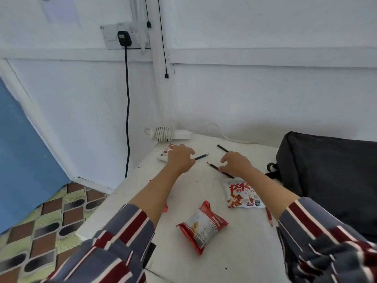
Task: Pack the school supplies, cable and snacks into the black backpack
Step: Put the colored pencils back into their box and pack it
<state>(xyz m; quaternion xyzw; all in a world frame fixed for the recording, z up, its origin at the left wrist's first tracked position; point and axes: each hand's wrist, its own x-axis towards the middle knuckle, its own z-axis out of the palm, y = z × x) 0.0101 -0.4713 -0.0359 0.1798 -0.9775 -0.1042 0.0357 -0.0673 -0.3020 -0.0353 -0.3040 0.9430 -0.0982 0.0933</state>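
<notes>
Left hand (pixel 180 158): reaches far across the white desk (pixel 183 201), palm down, over one end of a blue pencil (pixel 202 156); fingers curled loosely, whether they pinch the pencil I cannot tell
Right hand (pixel 236 163): palm down on a black pencil (pixel 220 170), thumb spread; whether the fingers grip it I cannot tell
Second black pencil (pixel 222 148): lies just beyond the right hand, partly hidden by it
Red pencil (pixel 269 217): lies on the desk under the right forearm, near the desk's right side
Snacks: a red-and-white bag (pixel 202 225) lies in the middle near the person; a white bag with red lettering (pixel 243 194) lies beside the right forearm; a third packet (pixel 166 153) sits at the far left, partly under the left hand
Backpack (pixel 330 176): black, lies on the right side of the desk, well apart from the left hand
Cable (pixel 163 134): white, coiled, at the desk's far edge against the wall
Sleeves: striped grey, red and white, pushed up the forearms
</notes>
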